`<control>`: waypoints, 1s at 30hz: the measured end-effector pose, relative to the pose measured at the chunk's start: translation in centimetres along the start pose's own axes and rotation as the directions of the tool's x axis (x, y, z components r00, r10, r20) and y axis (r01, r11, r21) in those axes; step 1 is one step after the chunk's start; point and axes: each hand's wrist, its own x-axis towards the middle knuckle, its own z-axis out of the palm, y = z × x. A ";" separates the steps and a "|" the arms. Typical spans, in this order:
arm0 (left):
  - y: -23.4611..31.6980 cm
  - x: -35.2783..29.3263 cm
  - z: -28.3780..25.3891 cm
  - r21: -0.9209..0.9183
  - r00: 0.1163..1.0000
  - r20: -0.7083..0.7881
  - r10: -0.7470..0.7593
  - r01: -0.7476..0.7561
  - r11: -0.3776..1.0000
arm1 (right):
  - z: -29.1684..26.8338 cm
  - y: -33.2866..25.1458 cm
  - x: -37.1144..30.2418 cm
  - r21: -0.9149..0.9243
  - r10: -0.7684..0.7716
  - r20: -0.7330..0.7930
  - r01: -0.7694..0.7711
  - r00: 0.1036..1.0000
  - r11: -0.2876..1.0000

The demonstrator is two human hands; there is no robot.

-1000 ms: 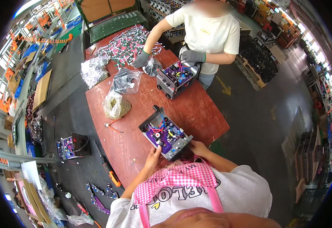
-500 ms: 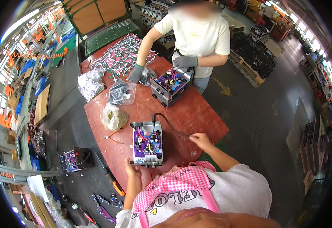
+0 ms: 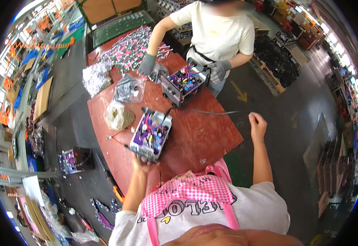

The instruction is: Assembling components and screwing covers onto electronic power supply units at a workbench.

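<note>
My left hand (image 3: 143, 164) grips the near end of an open metal-cased device (image 3: 151, 135), which sits tilted over the table. Inside its casing show a purple circuit board, capacitors and red and blue wires. From the device's far end a dark cable (image 3: 212, 112) stretches right, past the table edge. My right hand (image 3: 258, 125) is raised beyond that edge, fingers curled closed, in line with the cable. The cable's last stretch is hard to see against the dark floor. Across the table, a co-worker's gloved hands (image 3: 219, 70) are at a similar open device (image 3: 185, 85).
On the red table (image 3: 199, 143) lie a bag of small brass-coloured parts (image 3: 119, 117), a plastic bag with dark contents (image 3: 129, 89), orange-handled cutters (image 3: 115, 139) and a heap of white-and-green pieces (image 3: 123, 53). Another open device (image 3: 75, 160) stands on the dark surface at left.
My left hand has turned the device and shifted it away and to the left. My right hand has moved outward to the right and farther off, drawing the cable straighter.
</note>
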 end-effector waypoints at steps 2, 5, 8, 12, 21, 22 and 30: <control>1.5 0.9 5.3 0.210 0.843 -0.502 0.196 -0.101 0.972 | -1.1 -3.2 3.1 -0.191 -0.279 0.084 0.290 0.957 0.938; 3.9 3.2 7.1 0.115 0.809 -0.578 0.102 -0.043 0.992 | -1.7 -7.3 7.2 -0.397 -0.580 0.234 0.621 0.780 0.676; 4.8 4.9 9.5 0.020 0.780 -0.621 0.081 -0.087 0.996 | -2.3 -7.4 10.6 -0.457 -0.705 0.395 0.792 0.588 0.405; 2.9 3.9 5.8 0.052 0.777 -0.575 0.257 -0.279 0.959 | 0.5 -1.6 11.0 -0.425 -0.585 0.530 0.790 0.613 0.442; -8.2 -6.0 1.7 0.130 0.534 -0.719 0.445 -0.525 0.841 | 12.3 9.1 -3.6 0.034 -0.494 0.756 0.727 0.430 0.686; -9.1 -7.4 1.7 0.167 0.506 -0.717 0.480 -0.544 0.822 | 14.1 7.9 -6.0 0.123 -0.485 0.802 0.699 0.348 0.705; -15.6 -23.6 5.1 0.602 -0.099 -0.692 0.715 -0.626 0.496 | 25.2 -9.6 -21.9 0.762 -0.697 0.645 0.185 -0.314 0.621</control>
